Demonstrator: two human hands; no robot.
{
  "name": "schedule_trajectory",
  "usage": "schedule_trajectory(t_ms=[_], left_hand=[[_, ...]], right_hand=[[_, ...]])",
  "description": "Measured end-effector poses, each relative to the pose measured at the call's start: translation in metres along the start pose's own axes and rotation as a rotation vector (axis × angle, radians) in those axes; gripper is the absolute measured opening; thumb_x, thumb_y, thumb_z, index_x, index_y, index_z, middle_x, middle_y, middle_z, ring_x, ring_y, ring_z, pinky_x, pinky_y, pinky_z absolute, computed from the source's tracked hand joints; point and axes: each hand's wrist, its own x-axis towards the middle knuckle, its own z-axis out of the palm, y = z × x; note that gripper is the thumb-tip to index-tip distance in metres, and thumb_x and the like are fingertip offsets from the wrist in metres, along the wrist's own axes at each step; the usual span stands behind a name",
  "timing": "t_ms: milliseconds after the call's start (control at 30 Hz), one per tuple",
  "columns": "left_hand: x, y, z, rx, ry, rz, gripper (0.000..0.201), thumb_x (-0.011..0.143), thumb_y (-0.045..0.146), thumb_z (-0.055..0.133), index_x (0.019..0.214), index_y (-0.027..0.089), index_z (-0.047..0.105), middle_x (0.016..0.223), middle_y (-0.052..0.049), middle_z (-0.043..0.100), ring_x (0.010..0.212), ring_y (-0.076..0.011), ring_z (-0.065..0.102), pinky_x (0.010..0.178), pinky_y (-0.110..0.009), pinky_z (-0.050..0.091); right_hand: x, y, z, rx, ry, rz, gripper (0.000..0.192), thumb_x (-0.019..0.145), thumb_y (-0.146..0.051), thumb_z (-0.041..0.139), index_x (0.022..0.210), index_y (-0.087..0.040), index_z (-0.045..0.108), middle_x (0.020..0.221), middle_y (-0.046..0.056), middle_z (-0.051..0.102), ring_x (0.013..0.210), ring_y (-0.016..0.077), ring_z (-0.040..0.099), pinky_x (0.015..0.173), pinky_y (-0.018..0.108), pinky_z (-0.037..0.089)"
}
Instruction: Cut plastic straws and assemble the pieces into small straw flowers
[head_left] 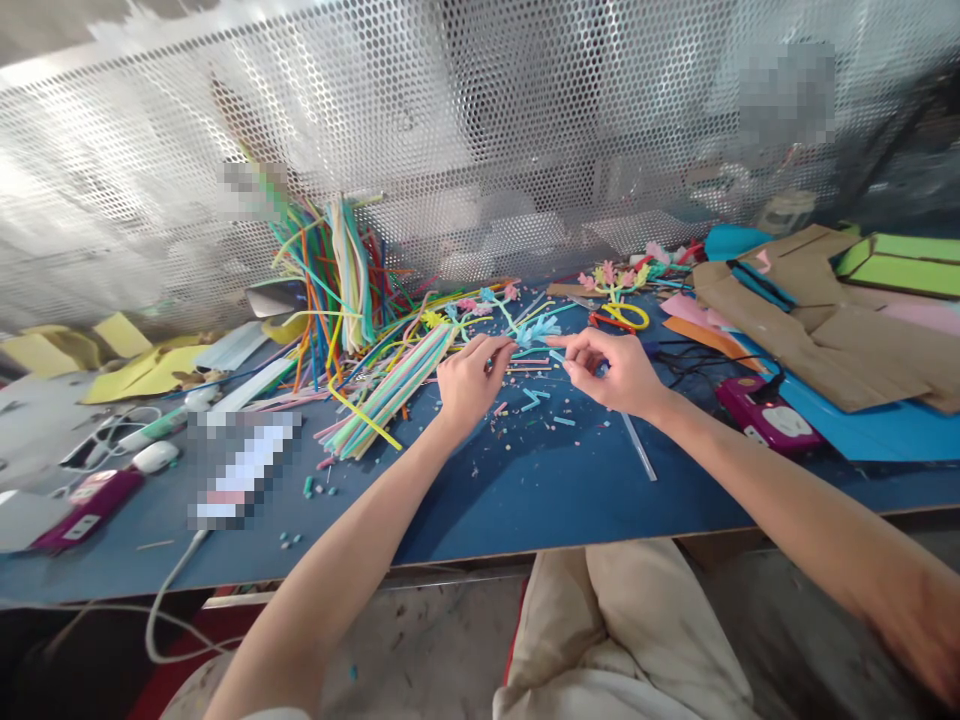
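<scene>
left hand (466, 380) fingers pinching light-blue straw flower (534, 330), right hand (611, 372) pinching straw piece (556, 356)

Both forearms are bare from the elbow down, with no sleeves, watch, rings or gloves showing on the left hand (466, 383) or the right hand (615, 375). At the bottom edge, below the hands, light beige trousers (622, 640) of creased cloth cover the lap.

Craft workshop: blue workbench (525, 500), straw bundles (352, 260), perforated metal screen (480, 120).
</scene>
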Motion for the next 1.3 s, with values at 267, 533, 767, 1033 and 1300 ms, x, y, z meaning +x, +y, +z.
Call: schedule_trajectory(t_ms=[267, 533, 767, 1033, 1300], left_hand=[[0.000, 0.000, 0.001, 0.016, 0.010, 0.000, 0.028, 0.101, 0.040, 0.051, 0.101, 0.023, 0.073, 0.081, -0.002, 0.070, 0.058, -0.0095, 0.057, 0.058, -0.024, 0.037], [-0.001, -0.002, 0.001, 0.012, 0.014, 0.020, 0.025, 0.100, 0.039, 0.053, 0.102, 0.024, 0.073, 0.079, -0.001, 0.069, 0.059, -0.0091, 0.056, 0.059, -0.024, 0.039], [-0.001, -0.004, -0.001, 0.024, 0.015, 0.091, 0.022, 0.099, 0.037, 0.055, 0.102, 0.025, 0.073, 0.084, -0.001, 0.072, 0.063, -0.0096, 0.059, 0.061, -0.024, 0.040], [-0.002, -0.006, 0.000, 0.044, 0.016, 0.159, 0.018, 0.097, 0.034, 0.059, 0.103, 0.025, 0.074, 0.086, -0.001, 0.073, 0.069, -0.0107, 0.062, 0.067, -0.024, 0.044], [-0.001, -0.006, 0.000, 0.036, 0.051, 0.216, 0.015, 0.095, 0.030, 0.063, 0.103, 0.024, 0.074, 0.089, -0.002, 0.074, 0.073, -0.0107, 0.065, 0.069, -0.023, 0.045]], right_hand=[[-0.002, 0.001, 0.002, 0.024, -0.052, 0.008, 0.004, 0.084, -0.025, 0.058, 0.083, -0.022, 0.056, 0.102, 0.007, 0.075, 0.075, 0.0171, 0.069, 0.060, 0.028, 0.052], [0.004, 0.007, 0.002, 0.008, 0.091, 0.081, 0.012, 0.086, -0.033, 0.061, 0.084, -0.021, 0.061, 0.090, 0.005, 0.073, 0.063, 0.0130, 0.060, 0.053, 0.027, 0.045], [0.005, 0.013, 0.004, -0.032, 0.098, 0.121, 0.010, 0.083, -0.029, 0.062, 0.078, -0.021, 0.063, 0.071, 0.000, 0.066, 0.059, 0.0121, 0.054, 0.055, 0.028, 0.041], [0.006, 0.012, 0.006, 0.026, 0.100, 0.192, 0.010, 0.080, -0.027, 0.065, 0.076, -0.019, 0.067, 0.070, 0.003, 0.070, 0.060, 0.0129, 0.058, 0.056, 0.028, 0.044], [0.006, 0.000, 0.003, 0.108, 0.111, 0.321, 0.017, 0.079, -0.033, 0.069, 0.078, -0.017, 0.072, 0.057, 0.003, 0.067, 0.047, 0.0118, 0.058, 0.048, 0.027, 0.042]])
